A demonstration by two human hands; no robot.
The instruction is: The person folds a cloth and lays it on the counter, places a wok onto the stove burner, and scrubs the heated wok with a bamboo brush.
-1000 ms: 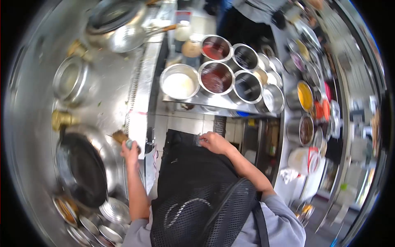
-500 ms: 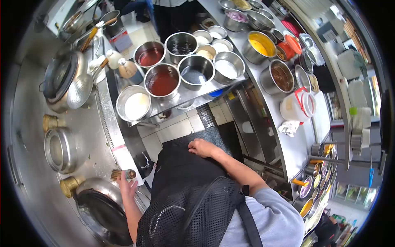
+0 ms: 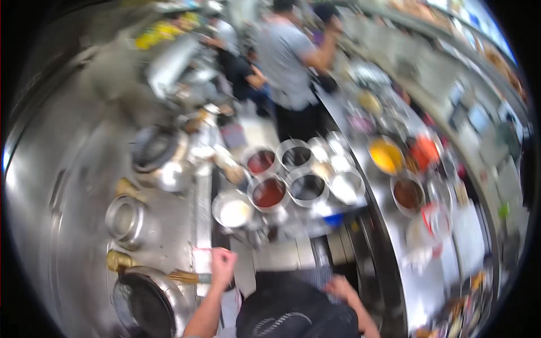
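Note:
My left hand (image 3: 224,266) is held above the front strip of the stove counter, its fingers curled in and no object visible in them. Just left of and below it, a bamboo wok brush (image 3: 189,276) lies beside the rim of a large dark wok (image 3: 145,307). At the right side of my black apron (image 3: 296,307), my right hand (image 3: 340,288) is loosely closed, with nothing visible in it. Motion blurs both hands, and I cannot tell whether the right fingers touch the cloth.
Ahead stands a steel cart with several pots, among them a red-liquid pot (image 3: 269,192) and a white-filled pot (image 3: 234,212). A steel pot (image 3: 126,221) and a second wok (image 3: 155,149) are at left. Along the right counter are a yellow-filled pot (image 3: 386,157) and a white bucket (image 3: 426,225). A co-worker (image 3: 284,62) stands behind the cart.
The view has tilted up, bringing co-workers into sight. My left hand has left the brush and its fingers have curled. The brush now lies beside the wok. My right hand stays near the apron.

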